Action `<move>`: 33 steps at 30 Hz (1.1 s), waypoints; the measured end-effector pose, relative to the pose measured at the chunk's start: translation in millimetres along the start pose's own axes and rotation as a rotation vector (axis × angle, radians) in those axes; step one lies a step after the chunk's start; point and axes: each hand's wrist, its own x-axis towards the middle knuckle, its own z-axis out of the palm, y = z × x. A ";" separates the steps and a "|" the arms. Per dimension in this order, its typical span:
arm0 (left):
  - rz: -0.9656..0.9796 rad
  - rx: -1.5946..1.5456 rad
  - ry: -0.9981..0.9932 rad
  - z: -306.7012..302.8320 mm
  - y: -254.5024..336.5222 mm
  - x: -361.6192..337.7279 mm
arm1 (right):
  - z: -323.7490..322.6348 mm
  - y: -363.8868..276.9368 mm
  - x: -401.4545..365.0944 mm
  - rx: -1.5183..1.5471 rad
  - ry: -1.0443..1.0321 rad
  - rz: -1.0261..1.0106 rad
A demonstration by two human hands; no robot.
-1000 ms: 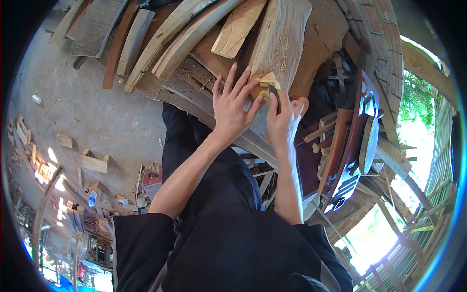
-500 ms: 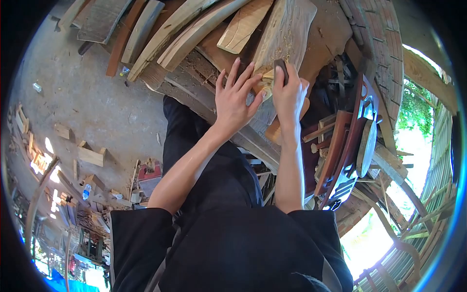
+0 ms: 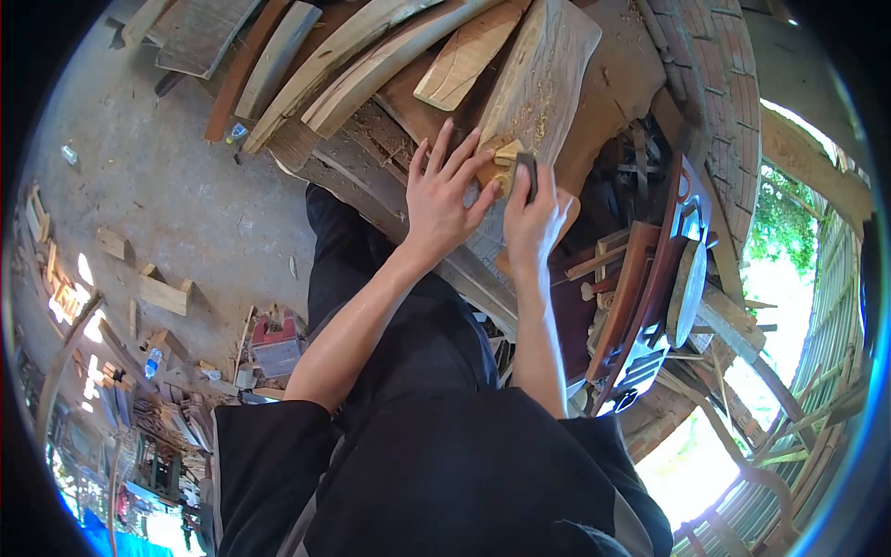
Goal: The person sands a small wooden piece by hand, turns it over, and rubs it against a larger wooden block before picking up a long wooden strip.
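Note:
A small pale-yellow carved piece of wood (image 3: pixel 507 153) lies over the near end of a broad, weathered board (image 3: pixel 548 79) dusted with shavings. My left hand (image 3: pixel 438 206) holds this piece from the left between thumb and index finger, its other fingers spread outward. In my right hand (image 3: pixel 533 223) is a dark flat block (image 3: pixel 525 176), gripped by thumb and fingers and set against the right side of the carved piece. What face the block presses with is hidden. Part of a rounded wooden piece (image 3: pixel 566 218) shows just right of my right hand.
Curved timber lengths (image 3: pixel 371 79) and a short pale plank (image 3: pixel 471 56) lie left of the board. Reddish-brown furniture parts (image 3: pixel 640 278) stand at the right. On the concrete floor (image 3: pixel 186 158) are wood offcuts (image 3: pixel 167 292), a red-and-grey box (image 3: pixel 277 343) and a bottle (image 3: pixel 153 362).
My right hand has drawn the dark block back toward my body and slightly left along the carved piece. My left hand keeps nearly the same place. The whole view has shifted a little.

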 end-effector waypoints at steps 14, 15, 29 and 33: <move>-0.014 0.001 0.021 3.4 1.9 -2.6 | -5.4 7.1 14.4 -0.054 -0.052 -0.045; -0.011 0.003 0.017 3.2 1.7 -3.1 | -2.4 7.2 19.1 -0.074 -0.051 0.007; -0.013 -0.001 0.001 1.9 -1.5 -2.0 | -20.1 30.4 13.6 -0.040 -0.058 -0.183; -0.018 -0.059 -0.049 -7.7 -3.2 4.5 | -26.5 16.5 27.7 0.016 -0.100 -0.288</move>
